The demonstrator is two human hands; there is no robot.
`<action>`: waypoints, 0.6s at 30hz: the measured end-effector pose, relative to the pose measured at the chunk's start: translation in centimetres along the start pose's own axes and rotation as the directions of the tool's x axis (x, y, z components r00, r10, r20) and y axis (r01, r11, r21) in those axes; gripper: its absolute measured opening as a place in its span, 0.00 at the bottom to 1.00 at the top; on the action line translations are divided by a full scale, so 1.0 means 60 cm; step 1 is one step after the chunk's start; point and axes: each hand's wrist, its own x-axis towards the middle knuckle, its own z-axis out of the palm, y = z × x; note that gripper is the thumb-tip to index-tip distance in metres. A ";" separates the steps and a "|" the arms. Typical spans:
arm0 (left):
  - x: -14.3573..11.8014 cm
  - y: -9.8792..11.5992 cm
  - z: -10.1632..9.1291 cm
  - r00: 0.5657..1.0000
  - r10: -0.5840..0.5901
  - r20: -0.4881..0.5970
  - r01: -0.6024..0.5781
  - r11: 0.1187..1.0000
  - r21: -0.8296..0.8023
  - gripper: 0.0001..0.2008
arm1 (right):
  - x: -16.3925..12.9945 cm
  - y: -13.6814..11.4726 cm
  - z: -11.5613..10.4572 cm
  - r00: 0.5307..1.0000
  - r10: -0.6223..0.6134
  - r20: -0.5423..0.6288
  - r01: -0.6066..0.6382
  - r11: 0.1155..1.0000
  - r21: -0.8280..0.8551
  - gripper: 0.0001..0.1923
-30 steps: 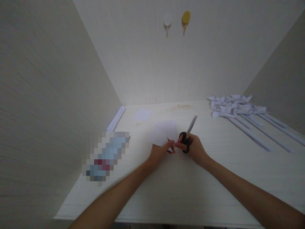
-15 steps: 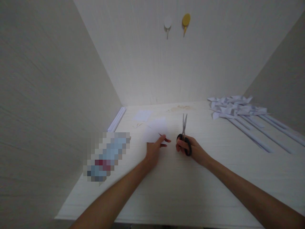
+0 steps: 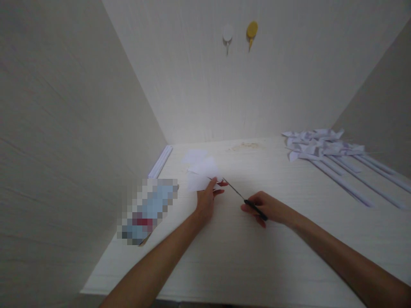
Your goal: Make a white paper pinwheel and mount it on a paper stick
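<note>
Scissors point(image 3: 244, 199) in right hand point(image 3: 268, 207) point up-left toward paper point(image 3: 203, 174).

White paper sheet point(image 3: 203, 175), folded, raised just above the table point(image 3: 244, 256); black-handled scissors point(image 3: 244, 200) angled, blade tips touching the sheet's right edge.

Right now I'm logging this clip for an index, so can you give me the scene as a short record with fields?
Left hand: pinches a white paper sheet, lifted off the desk
Right hand: grips black-handled scissors, blades pointing at the paper's edge
Surface: pale wooden desk
Far right: pile of white paper pinwheels on rolled paper sticks
Far left: white rolled sticks along the wall
Wall: white hook and yellow hook
</note>
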 end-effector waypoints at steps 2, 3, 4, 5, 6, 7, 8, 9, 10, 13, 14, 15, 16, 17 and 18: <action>0.000 0.000 0.000 1.000 0.000 0.009 0.001 1.000 -0.006 0.07 | -0.002 -0.002 0.001 1.000 0.006 0.016 -0.006 1.000 0.000 0.27; 0.000 0.000 0.000 1.000 -0.002 0.014 0.002 1.000 -0.009 0.07 | -0.002 -0.003 0.001 1.000 0.005 0.021 -0.005 1.000 0.001 0.27; -0.001 0.000 0.000 1.000 -0.002 0.018 0.002 1.000 -0.010 0.07 | -0.003 -0.004 0.002 1.000 0.006 0.023 -0.006 1.000 0.002 0.26; -0.001 0.000 0.000 1.000 -0.001 0.020 0.002 1.000 -0.010 0.07 | -0.003 -0.006 0.002 1.000 0.010 0.021 -0.010 1.000 0.003 0.26; -0.001 0.001 0.000 1.000 0.001 0.021 -0.001 1.000 -0.011 0.07 | -0.002 -0.007 0.003 1.000 0.017 0.020 -0.017 1.000 0.004 0.26; -0.002 0.001 0.000 1.000 0.002 0.022 -0.002 1.000 -0.013 0.07 | -0.002 -0.007 0.004 1.000 0.024 0.016 -0.024 1.000 0.006 0.25; -0.002 0.002 0.000 1.000 0.001 0.018 -0.001 1.000 -0.019 0.07 | -0.002 -0.008 0.004 0.999 0.030 0.013 -0.030 1.000 0.008 0.25; -0.002 0.002 0.000 1.000 -0.002 0.013 0.003 1.000 -0.029 0.07 | -0.002 -0.009 0.004 0.999 0.032 0.014 -0.032 0.999 0.009 0.25; -0.002 0.003 0.001 1.000 -0.008 0.007 0.008 0.999 -0.042 0.07 | -0.002 -0.009 0.004 0.999 0.030 0.018 -0.030 1.000 0.008 0.25; -0.001 0.004 0.001 0.999 -0.032 -0.009 0.031 0.997 -0.077 0.07 | -0.002 -0.009 0.004 0.999 0.032 0.029 -0.032 0.999 -0.003 0.25; -0.001 0.004 0.001 0.999 -0.036 -0.011 0.035 0.996 -0.082 0.07 | -0.002 -0.008 0.004 0.999 0.036 0.029 -0.036 0.999 -0.009 0.25; -0.001 0.004 0.001 0.999 -0.038 -0.011 0.037 0.996 -0.081 0.07 | -0.002 -0.007 0.004 0.999 0.039 0.027 -0.039 0.999 -0.016 0.26; -0.001 0.003 0.001 0.999 -0.037 -0.009 0.037 0.996 -0.078 0.07 | -0.002 -0.006 0.004 0.999 0.041 0.025 -0.040 0.999 -0.024 0.26; -0.001 0.003 0.001 0.999 -0.036 -0.007 0.036 0.997 -0.074 0.07 | -0.001 -0.005 0.004 0.999 0.041 0.021 -0.041 0.999 -0.031 0.26; -0.001 0.003 0.001 0.999 -0.034 -0.003 0.034 0.997 -0.069 0.07 | -0.001 -0.004 0.004 0.999 0.040 0.016 -0.039 0.999 -0.037 0.26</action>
